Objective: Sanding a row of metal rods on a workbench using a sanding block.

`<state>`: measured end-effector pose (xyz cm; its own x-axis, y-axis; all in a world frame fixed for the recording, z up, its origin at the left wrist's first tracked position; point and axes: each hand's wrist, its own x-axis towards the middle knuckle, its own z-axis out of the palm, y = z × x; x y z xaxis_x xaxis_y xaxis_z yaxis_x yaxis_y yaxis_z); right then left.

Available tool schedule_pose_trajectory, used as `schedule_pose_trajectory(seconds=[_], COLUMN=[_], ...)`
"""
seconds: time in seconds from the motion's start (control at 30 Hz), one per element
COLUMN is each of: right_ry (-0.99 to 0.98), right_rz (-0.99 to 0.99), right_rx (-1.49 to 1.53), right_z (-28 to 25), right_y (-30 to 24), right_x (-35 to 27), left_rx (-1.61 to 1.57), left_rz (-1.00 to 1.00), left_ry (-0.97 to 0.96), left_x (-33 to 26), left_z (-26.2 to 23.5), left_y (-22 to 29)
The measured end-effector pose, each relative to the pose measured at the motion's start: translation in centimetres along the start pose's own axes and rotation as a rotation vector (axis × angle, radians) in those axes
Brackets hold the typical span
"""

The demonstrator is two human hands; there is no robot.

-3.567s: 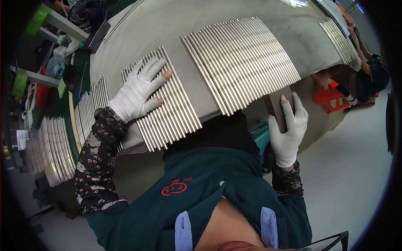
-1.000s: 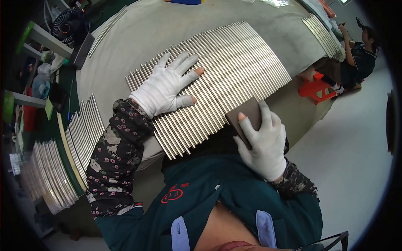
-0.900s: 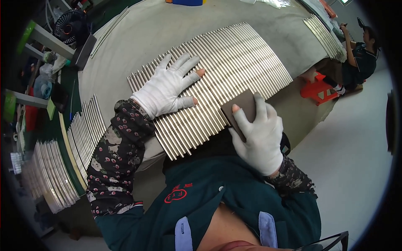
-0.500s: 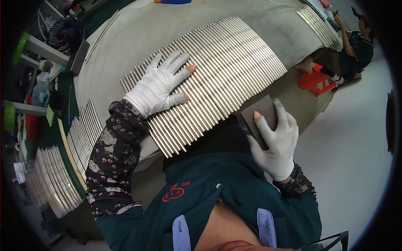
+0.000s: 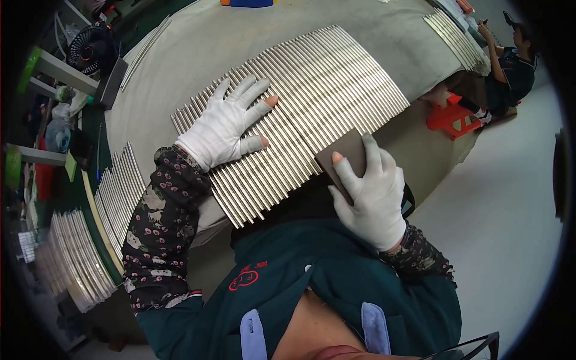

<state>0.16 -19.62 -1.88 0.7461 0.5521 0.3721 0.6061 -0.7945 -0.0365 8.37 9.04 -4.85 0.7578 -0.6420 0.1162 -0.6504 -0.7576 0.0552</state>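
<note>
A wide row of shiny metal rods (image 5: 324, 78) lies side by side on the cloth-covered table (image 5: 198, 42). My left hand (image 5: 222, 126), in a white glove with bare thumb and fingertip showing, rests flat on the rods at their left part, fingers spread. In my right hand (image 5: 375, 198), gloved the same way, is a dark grey-brown flat sanding block (image 5: 346, 150). The block's far end overlaps the near ends of the rods at the right; whether it presses on them I cannot tell. My glove hides part of the block.
More rods (image 5: 120, 189) stand in bundles at the left, beside wrapped rods (image 5: 81, 258). A black fan (image 5: 90, 49) sits at the upper left. Another batch of rods (image 5: 453, 39) lies at the far right, near a seated person (image 5: 510, 72) and a red stool (image 5: 450, 117).
My right hand has moved left and slightly forward with the sanding block, from beside the rods to over their near edge. My left hand stays on the rods.
</note>
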Motion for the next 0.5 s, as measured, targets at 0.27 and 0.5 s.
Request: schedule_pose_trajectory(seconds=[0.27,0.5], right_ry=[-0.163,-0.039], right_rz=[0.061,0.119], right_rx=[-0.08,0.129], right_z=[-1.5,-0.2], right_y=[-0.2,-0.4], right_x=[-2.8,-3.9], left_rx=[0.0,0.041], left_rz=[0.008,0.023], left_ry=[-0.011,-0.008], left_x=[-0.3,-0.2], left_z=[-0.1,0.1], left_y=[-0.2,-0.2])
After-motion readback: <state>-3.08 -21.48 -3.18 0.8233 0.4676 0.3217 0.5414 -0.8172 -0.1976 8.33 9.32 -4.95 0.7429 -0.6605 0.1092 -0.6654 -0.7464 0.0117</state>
